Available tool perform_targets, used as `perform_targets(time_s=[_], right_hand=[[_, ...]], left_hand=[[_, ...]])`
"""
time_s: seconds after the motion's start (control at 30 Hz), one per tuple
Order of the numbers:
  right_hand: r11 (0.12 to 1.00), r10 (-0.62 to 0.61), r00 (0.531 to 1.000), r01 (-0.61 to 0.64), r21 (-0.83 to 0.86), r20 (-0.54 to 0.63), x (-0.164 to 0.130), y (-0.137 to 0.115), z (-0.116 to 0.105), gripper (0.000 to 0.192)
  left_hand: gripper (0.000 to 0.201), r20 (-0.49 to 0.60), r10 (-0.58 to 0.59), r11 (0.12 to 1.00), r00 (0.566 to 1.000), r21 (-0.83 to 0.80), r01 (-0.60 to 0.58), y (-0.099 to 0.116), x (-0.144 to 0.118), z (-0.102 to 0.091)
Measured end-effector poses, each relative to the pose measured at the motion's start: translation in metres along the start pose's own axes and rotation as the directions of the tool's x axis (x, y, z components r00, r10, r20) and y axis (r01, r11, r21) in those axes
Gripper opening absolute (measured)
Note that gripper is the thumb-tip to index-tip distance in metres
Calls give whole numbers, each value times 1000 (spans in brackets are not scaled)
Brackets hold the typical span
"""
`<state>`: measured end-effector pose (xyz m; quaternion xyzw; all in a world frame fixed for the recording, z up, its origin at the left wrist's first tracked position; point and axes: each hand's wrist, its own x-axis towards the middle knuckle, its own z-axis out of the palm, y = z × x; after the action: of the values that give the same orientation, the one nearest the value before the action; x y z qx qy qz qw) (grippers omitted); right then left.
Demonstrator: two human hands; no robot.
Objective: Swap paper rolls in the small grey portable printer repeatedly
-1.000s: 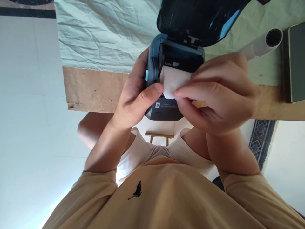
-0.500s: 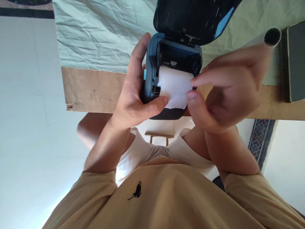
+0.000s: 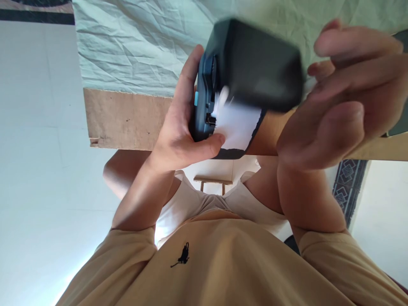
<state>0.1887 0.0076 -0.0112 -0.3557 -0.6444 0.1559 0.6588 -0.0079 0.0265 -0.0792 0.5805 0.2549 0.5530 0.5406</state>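
Observation:
My left hand grips a small dark blue label printer at the table's near edge, with its thumb pressed on the white paper strip that comes out of the front. The printer's dark lid is blurred and tilted down over the paper bay, half covering it. My right hand is blurred at the lid's right edge with its fingers spread and extended. Whether they touch the lid is unclear.
A wrinkled pale green cloth covers the table, whose brown edge runs toward me. A dark flat device peeks out behind my right hand. Below are a small wooden stool and a patterned floor strip.
My right hand let go of the paper and rose to the right. The lid, upright before, has swung down over the paper bay. My left hand kept its hold.

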Motion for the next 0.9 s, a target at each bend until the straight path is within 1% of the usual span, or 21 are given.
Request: perform_targets(time_s=[0.03,0.07,0.1,0.13,0.17,0.2,0.27,0.33,0.37,0.4,0.43,0.5,0.53,0.63,0.73,0.8,0.9], right_hand=[[1000,23,999,-23,2,-36,-2,-2,2,27],[999,43,998,-43,-6,-44,-4,-3,3,26],[998,52,998,-53,-18,-24,-6,-5,4,24],[997,75,997,-74,-35,21,-8,-6,4,22],[993,111,991,-107,-55,73,-9,-7,4,20],[986,156,980,-147,-80,125,-10,-8,3,23],[968,242,943,-220,-119,227,-11,-8,0,34],[959,282,907,-259,-112,311,-10,-8,-3,43],[961,278,895,-260,-99,349,-10,-7,-4,46],[963,269,885,-255,-88,380,-9,-6,-5,48],[965,262,877,-249,-85,403,-9,-5,-5,49],[965,261,869,-245,-93,421,-9,-3,-6,50],[962,271,863,-254,-98,426,-9,-2,-6,50],[960,278,851,-266,-92,445,-9,-1,-6,51],[964,263,849,-253,-85,458,-8,0,-7,52],[970,240,857,-227,-84,456,-7,1,-7,54],[978,209,866,-184,-100,455,-7,4,-7,55]], left_hand=[[118,113,96,995,989,-30,-93,1,2,-3],[116,207,165,986,964,-57,-157,2,4,-5],[115,268,199,980,943,-71,-187,3,6,-7],[115,297,203,979,933,-71,-190,4,8,-9],[115,304,197,980,932,-66,-186,5,9,-10],[115,297,189,982,936,-62,-178,7,9,-11],[113,272,188,982,944,-77,-173,15,7,-8],[100,243,121,991,962,-83,-103,33,3,1],[85,209,-16,998,978,-55,28,44,1,7],[68,130,-231,972,964,-22,235,56,-1,13],[62,80,-322,945,943,-31,325,68,-3,19],[52,28,-368,923,929,-112,369,83,-4,28],[50,17,-356,922,934,-158,354,87,-4,31],[47,-3,-348,912,937,-235,338,84,-3,33],[50,15,-283,934,959,-224,279,77,-2,29],[46,15,-302,931,953,-210,299,77,-2,28],[38,-10,-376,907,926,-207,366,82,-2,28]])
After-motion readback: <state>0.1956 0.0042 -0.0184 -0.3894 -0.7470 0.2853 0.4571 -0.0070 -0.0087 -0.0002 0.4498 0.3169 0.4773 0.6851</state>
